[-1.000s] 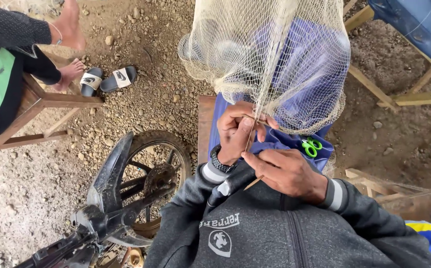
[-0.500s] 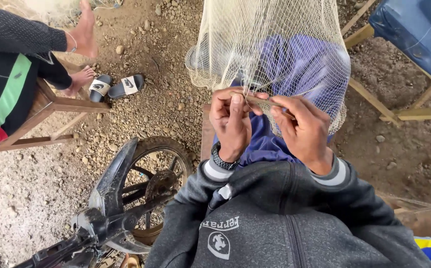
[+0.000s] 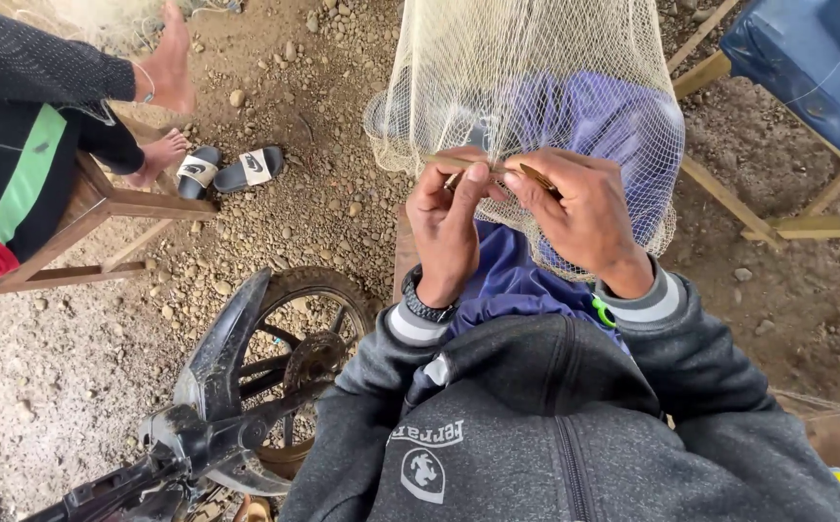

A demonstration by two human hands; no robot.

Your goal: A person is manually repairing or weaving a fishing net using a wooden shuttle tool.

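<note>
Seen from above, a left hand (image 3: pixel 449 227) and right hand (image 3: pixel 584 217) work a pale hanging net (image 3: pixel 526 68). Each grip is closed on mesh at the net's lower edge; the right also pinches a thin brown needle (image 3: pixel 536 177) between them. Most mesh above looks whole. A wheel (image 3: pixel 289 358) stands lower left.

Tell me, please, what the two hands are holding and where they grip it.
Both hands pinch the net's mesh; left hand by fingertips, right hand also holding a thin brown needle-like tool near its end.
</note>
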